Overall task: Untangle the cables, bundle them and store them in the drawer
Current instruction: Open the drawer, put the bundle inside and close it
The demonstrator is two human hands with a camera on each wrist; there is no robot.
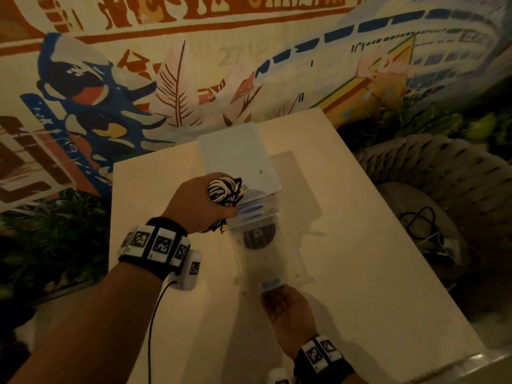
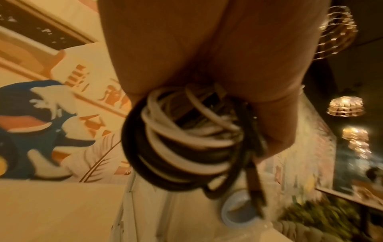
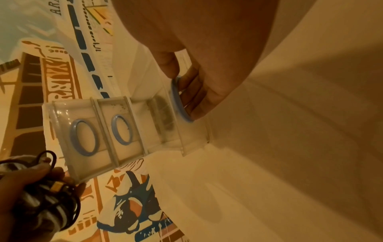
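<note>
Our left hand (image 1: 198,202) clasps the bundled cables (image 1: 225,189) above the clear drawer unit (image 1: 241,153) on the worktop (image 1: 360,245). Our right hand (image 1: 288,311) hooks the bottom drawer (image 1: 263,256) by its ring; we should open it fully, then lower the bundle in.

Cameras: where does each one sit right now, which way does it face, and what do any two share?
Head: on the head, looking down at the table; both forearms, left hand gripping the cable bundle.
Left wrist: along the left hand at the cable bundle.
Right wrist: along the right hand, fingers in the pulled-out drawer's ring handle.
All three show the clear drawer unit.
</note>
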